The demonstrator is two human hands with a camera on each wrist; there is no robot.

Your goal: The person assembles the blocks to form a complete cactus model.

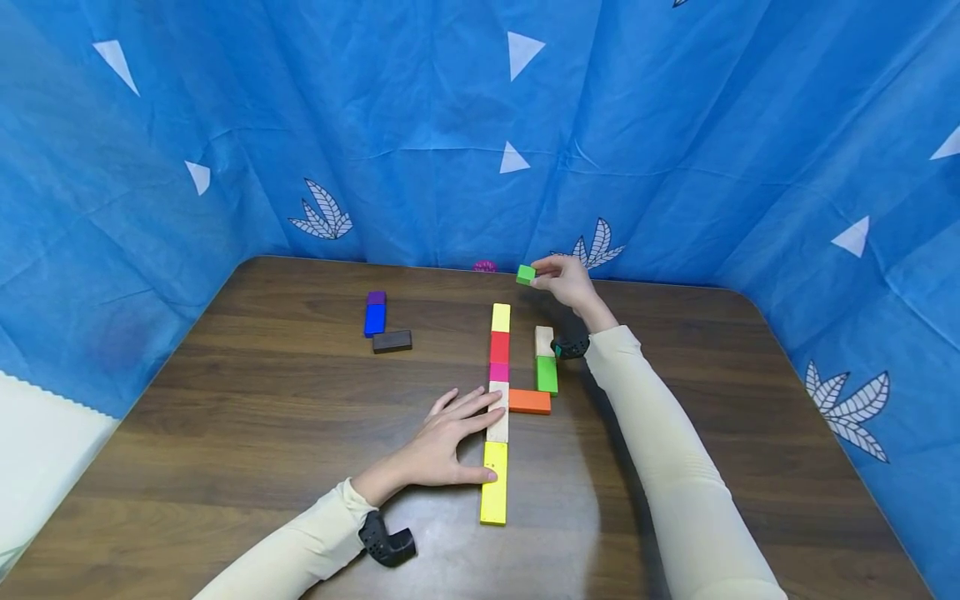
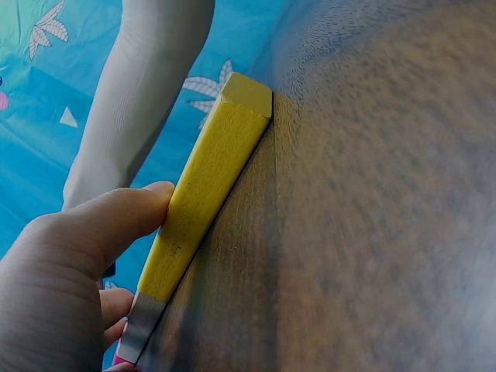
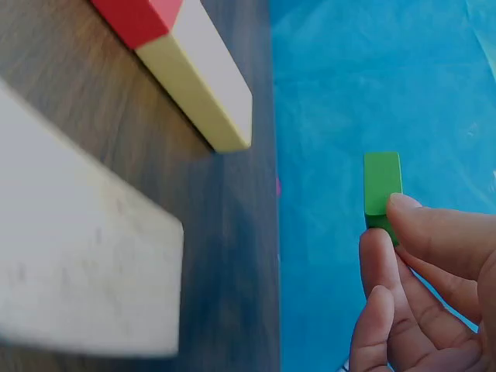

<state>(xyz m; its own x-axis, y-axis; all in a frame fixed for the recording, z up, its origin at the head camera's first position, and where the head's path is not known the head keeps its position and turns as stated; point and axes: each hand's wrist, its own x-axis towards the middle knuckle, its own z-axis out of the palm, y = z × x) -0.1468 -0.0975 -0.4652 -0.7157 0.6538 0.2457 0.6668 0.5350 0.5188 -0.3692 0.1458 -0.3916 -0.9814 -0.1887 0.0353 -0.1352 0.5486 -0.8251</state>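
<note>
My right hand [image 1: 568, 285] pinches a small green block [image 1: 525, 274] between thumb and fingers, held up near the table's far edge. In the right wrist view the same green block [image 3: 383, 184] shows against the blue cloth. My left hand [image 1: 441, 448] rests along a straight row of blocks, fingers spread. Its fingertips lie on the pale wood block [image 1: 497, 427] and its thumb touches the long yellow block [image 1: 493, 500]. Farther up the row come a magenta block [image 1: 498, 372], a red block [image 1: 499, 347] and a light yellow block [image 1: 501, 317].
An orange block [image 1: 529, 402] juts rightward from the row. By its right end stands a green block [image 1: 547, 375] with a pale block [image 1: 544, 341] beyond. Purple [image 1: 377, 297], blue [image 1: 375, 320] and black [image 1: 392, 342] blocks lie at the far left. Blue cloth [image 1: 420, 100] hangs behind the table.
</note>
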